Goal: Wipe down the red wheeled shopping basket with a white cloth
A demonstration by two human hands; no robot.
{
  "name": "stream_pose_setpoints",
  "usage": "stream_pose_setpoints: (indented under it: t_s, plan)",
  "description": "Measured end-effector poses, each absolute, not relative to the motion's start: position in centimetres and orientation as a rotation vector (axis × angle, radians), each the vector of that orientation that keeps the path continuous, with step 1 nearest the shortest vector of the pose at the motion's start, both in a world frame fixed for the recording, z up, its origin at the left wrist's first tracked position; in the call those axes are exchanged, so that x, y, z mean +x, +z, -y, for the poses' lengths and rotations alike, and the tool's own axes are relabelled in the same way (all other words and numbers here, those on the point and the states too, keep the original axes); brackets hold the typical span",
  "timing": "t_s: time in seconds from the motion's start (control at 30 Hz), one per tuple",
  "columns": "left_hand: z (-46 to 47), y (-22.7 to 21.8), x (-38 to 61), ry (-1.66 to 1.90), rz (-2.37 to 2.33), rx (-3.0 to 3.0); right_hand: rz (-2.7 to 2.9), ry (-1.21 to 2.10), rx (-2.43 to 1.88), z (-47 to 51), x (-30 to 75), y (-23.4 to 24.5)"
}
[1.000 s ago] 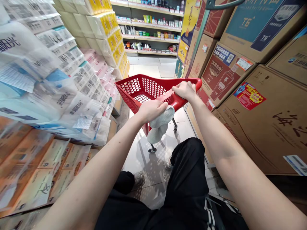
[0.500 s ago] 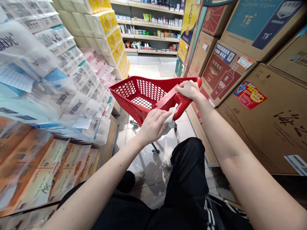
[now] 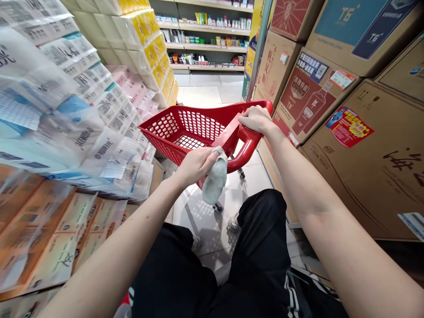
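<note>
A red plastic shopping cart (image 3: pixel 185 152) with a perforated basket stands in front of me, its basket bare inside. My right hand (image 3: pixel 255 118) is wrapped round the right end of its thick red handle (image 3: pixel 243 160). At the handle's left end, my left hand (image 3: pixel 198 164) grips a pale grey-white cloth (image 3: pixel 214 179). Part of this cloth lies against the handle and cart rim, while the rest hangs down below my fingers. My left fingertips are partly hidden behind the cloth.
Stacked cartons (image 3: pixel 374 172) line the right side close to my arm. On the left rise plastic-wrapped paper packs (image 3: pixel 89 128) and yellow-and-white packs (image 3: pixel 145 48). Shelves of small bottles and tubes (image 3: pixel 212 42) stand ahead, across the tiled floor (image 3: pixel 205 95).
My left hand has moved left along the handle with the cloth, which now hangs lower and shows more. The cart has shifted slightly left and turned a little. My right hand keeps its hold.
</note>
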State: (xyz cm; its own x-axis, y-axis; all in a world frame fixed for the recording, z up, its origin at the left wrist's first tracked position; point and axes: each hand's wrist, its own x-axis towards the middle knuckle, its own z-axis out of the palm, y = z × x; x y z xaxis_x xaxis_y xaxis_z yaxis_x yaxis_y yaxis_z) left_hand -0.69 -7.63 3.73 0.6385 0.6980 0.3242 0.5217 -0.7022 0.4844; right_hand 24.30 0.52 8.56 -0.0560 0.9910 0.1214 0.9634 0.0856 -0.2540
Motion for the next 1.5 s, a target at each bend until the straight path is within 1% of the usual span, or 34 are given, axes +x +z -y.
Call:
stream_pose_setpoints:
  t_s: [0.23, 0.4, 0.6, 0.7, 0.8, 0.9, 1.07, 1.3, 1.5]
  plan:
    - [9.6, 0.9, -1.0, 0.926, -0.845, 2.738, 2.063, 0.096, -1.986, -0.9, 24.1, 8.5]
    - [9.2, 1.8, -0.8, 0.838, -0.832, 2.747, 2.065, 0.075, -1.971, -0.6, 24.1, 8.9]
    - [9.0, 3.5, 1.1, 0.769, -1.144, 2.581, 2.136, 0.148, -1.942, -0.9, 24.0, 8.9]
    - [8.7, 3.8, 2.1, 0.720, -1.312, 2.581, 2.016, 0.090, -1.994, -0.9, 23.4, 8.5]
    - [8.6, 3.8, 2.7, 0.757, -1.356, 2.585, 1.919, 0.103, -2.078, -0.5, 22.3, 8.0]
    - [8.7, 3.0, 2.4, 0.842, -1.269, 2.607, 1.944, 0.117, -2.119, 0.0, 21.7, 7.7]
    - [8.6, 0.9, 0.3, 0.938, -0.931, 2.688, 1.949, 0.100, -2.116, 0.3, 21.9, 7.7]
    - [7.1, -0.8, -1.9, 0.959, -0.923, 2.731, 1.979, 0.131, -2.081, -0.2, 21.6, 7.8]
    - [6.7, -0.6, -2.9, 1.001, -0.973, 2.586, 1.987, 0.124, -2.055, -0.5, 21.0, 7.5]
